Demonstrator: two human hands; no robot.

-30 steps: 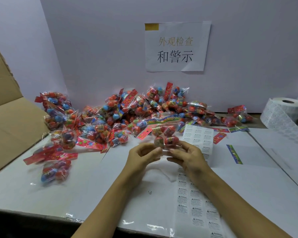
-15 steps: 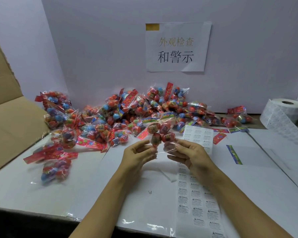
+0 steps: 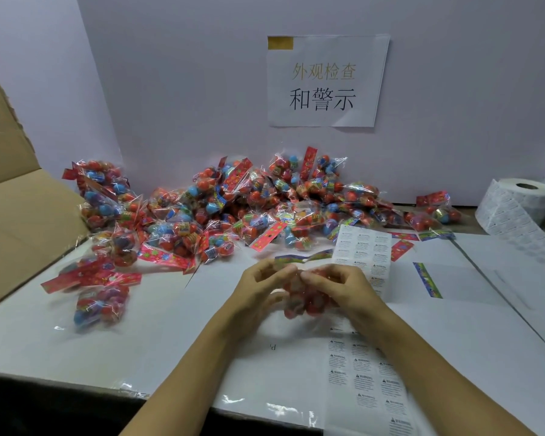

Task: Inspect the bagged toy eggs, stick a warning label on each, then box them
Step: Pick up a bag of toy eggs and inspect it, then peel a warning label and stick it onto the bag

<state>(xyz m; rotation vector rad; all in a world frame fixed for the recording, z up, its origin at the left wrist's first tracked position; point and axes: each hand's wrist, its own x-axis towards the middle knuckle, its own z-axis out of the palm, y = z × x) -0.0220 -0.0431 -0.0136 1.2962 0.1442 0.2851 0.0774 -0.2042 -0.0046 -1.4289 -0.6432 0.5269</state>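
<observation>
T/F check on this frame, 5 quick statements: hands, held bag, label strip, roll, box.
1. Both hands, left hand and right hand, hold one bag of eggs. True.
2. The label roll stands at the far left. False: it is at the far right; the cardboard box is on the left.
3. The label strip runs under the right forearm. True.
4. The pile of bagged eggs sits inside the cardboard box. False: it lies on the table against the back wall.
5. The held bag rests flat on the table, untouched. False: fingers of both hands grip it.
</observation>
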